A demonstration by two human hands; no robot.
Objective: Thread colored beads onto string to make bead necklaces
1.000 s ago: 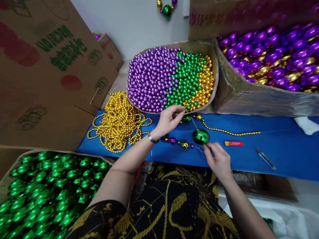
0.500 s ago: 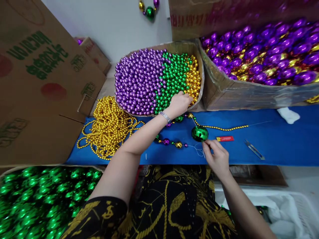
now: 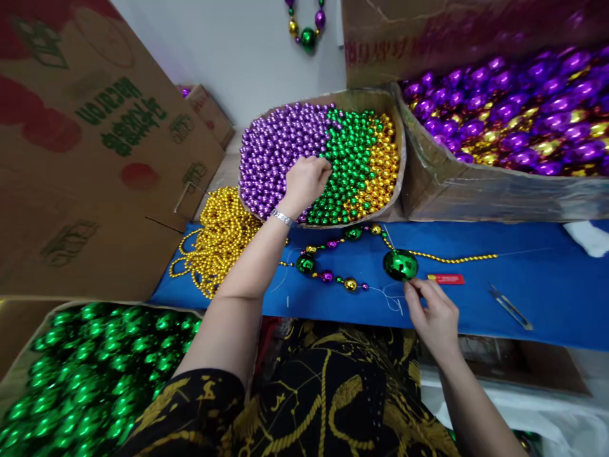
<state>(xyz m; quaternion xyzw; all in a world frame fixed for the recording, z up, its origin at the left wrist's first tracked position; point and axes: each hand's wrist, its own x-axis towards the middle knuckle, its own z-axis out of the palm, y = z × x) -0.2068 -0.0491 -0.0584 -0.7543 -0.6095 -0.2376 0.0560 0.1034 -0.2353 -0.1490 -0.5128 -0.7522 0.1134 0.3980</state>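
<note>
My left hand [image 3: 307, 184] is over the cardboard box of small shiny beads, where purple beads [image 3: 271, 152] meet green beads [image 3: 352, 143]. Its fingers are closed, and what they hold is hidden. On the blue tabletop, my right hand [image 3: 434, 311] pinches thin white thread [image 3: 387, 295] at the lower edge of a large green bead [image 3: 400, 264]. A strand of mixed beads [image 3: 327, 276] lies left of that bead. From the bead's right side runs a line of small gold beads [image 3: 451, 259] on thread.
A pile of gold bead strands [image 3: 219, 235] lies left. Thread snips [image 3: 511, 308] and a red-and-yellow packet [image 3: 447, 278] are on the right. A box of purple and gold beads [image 3: 495, 187] stands back right; a box of large green beads [image 3: 99, 368] sits lower left.
My left hand has moved left from the gold beads to the border of the green and purple ones. My right hand stays at the large green bead. The whole view has shifted slightly.
</note>
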